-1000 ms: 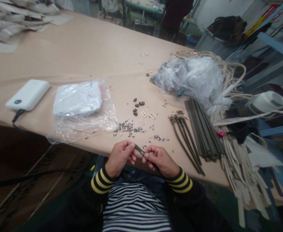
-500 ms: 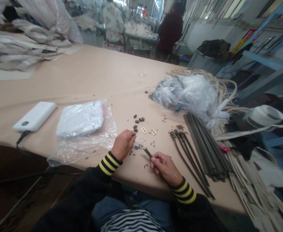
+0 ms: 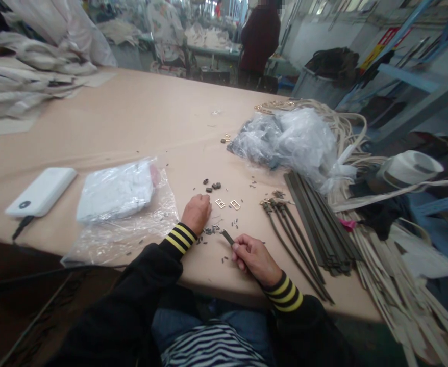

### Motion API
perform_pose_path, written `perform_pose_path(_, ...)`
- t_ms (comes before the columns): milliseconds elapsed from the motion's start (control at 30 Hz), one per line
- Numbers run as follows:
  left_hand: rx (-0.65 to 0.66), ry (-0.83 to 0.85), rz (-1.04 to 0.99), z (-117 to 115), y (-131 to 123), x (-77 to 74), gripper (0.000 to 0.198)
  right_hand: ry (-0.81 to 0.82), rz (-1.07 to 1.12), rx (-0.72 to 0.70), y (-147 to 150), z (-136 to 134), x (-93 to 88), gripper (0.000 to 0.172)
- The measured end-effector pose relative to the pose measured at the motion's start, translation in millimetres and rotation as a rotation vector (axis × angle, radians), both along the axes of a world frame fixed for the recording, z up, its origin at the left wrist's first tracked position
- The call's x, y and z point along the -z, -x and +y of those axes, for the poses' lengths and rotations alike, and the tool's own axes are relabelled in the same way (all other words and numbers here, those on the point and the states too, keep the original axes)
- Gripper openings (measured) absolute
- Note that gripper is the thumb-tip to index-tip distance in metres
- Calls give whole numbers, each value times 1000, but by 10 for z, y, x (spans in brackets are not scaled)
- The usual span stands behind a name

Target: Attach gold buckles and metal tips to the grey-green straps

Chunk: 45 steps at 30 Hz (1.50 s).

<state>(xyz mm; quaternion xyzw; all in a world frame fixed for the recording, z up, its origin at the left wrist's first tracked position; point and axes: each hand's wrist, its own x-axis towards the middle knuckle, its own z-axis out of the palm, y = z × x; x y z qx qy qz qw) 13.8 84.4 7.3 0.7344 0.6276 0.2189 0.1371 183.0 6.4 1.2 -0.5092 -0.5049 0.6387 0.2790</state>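
— How is the step in hand best done?
— One small dark metal piece should be singled out from the scatter on the beige table, while the narrow dark strap is kept steady.
— How are the hands seen?
— The left hand is curled, fingertips down on the scatter; whether anything is pinched cannot be told. The right hand is closed on the strap, whose flat, cut end is pointed left, at the near edge.
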Motion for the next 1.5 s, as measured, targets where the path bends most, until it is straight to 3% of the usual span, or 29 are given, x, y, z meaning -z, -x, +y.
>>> perform_pose_path(100,26,115,-253,-167,17,-87,12,-27,22,16,-34,-34,-64,20)
perform_pose_path(267,49,535,-1142,-687,23,-205,21,-131,-38,-18,-67,-125,-318,16)
perform_pose_path(400,-33,676,-1390,-942,26,-216,25,-325,-189,-101,-38,-156,-422,10)
perform_pose_path(533,-43,707,-1334,-1007,53,-233,26,-429,-296,-196,-35,-170,-452,11)
perform_pose_path(700,2,683,-1106,-1048,25,-278,23,-519,-537,-334,-90,-201,-530,11)
perform_pose_path(900,-87,599,-1074,-1107,-87,-237,18,-563,-690,-361,-83,-276,-535,11)
perform_pose_path(1133,82,714,-1056,-1136,-157,-228,21,-501,-597,-407,-36,-287,-484,13)
perform_pose_path(1267,-9,668,-1141,-1092,-206,-179,24,-401,-387,-282,3,-261,-407,9)
perform_pose_path(1333,-26,639,-1141,-1060,-225,-155,25,-377,-317,-245,28,-239,-357,19)
perform_pose_path(1400,-18,606,-1100,-1028,-239,-139,26,-377,-307,-230,51,-213,-310,24)
perform_pose_path(1500,5,564,-987,-974,-249,-123,30,-401,-334,-191,64,-172,-254,18)
